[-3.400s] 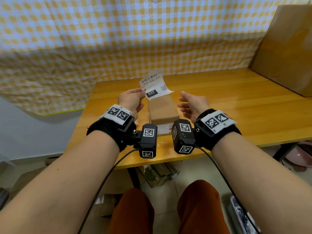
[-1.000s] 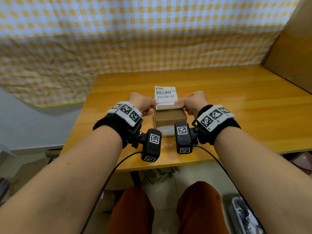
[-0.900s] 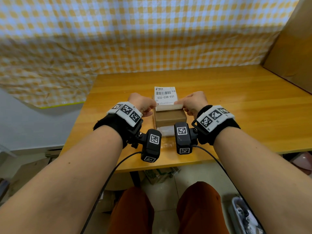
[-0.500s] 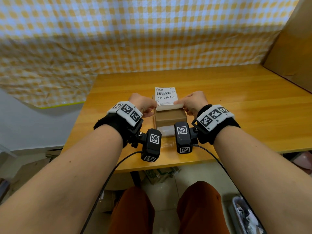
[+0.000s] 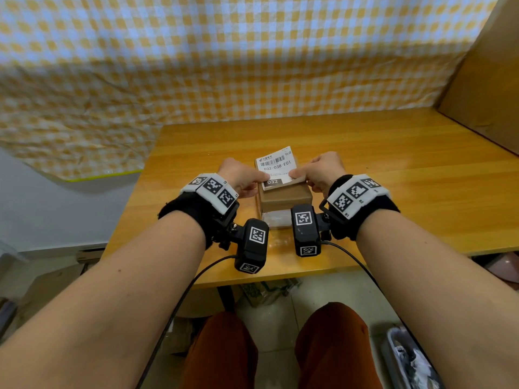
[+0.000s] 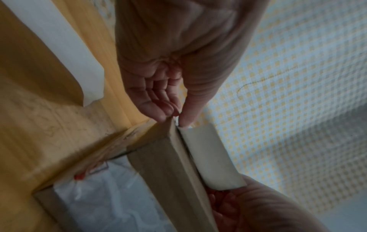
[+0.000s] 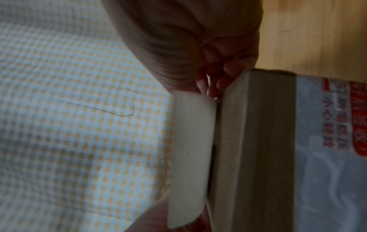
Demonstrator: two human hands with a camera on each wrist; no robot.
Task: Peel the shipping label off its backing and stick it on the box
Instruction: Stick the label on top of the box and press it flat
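Note:
A small brown cardboard box [image 5: 285, 197] stands on the wooden table [image 5: 393, 178], in front of me. Over its top lies the white shipping label [image 5: 276, 165], printed side up, with a barcode and a black "032" block. My left hand [image 5: 264, 178] pinches the label's near left corner, thumb on top. My right hand [image 5: 294, 174] pinches the near right corner. In the left wrist view the left hand [image 6: 175, 119] holds the label [image 6: 208, 157] a little off the box [image 6: 168, 164]. The right wrist view shows the right hand [image 7: 204, 90], the curved label [image 7: 190, 157] and a narrow gap to the box [image 7: 254, 141].
A white plastic bag with red print [image 7: 337, 141] lies under the box's near side. A big cardboard box [image 5: 488, 80] leans at the back right. A yellow checked cloth [image 5: 224, 66] hangs behind the table. The table's front edge [image 5: 280, 276] is close to my wrists.
Earlier the left hand alone held the label up in the air. Now both hands hold it low over the box. In the last half second more of its face came into sight, slightly turned.

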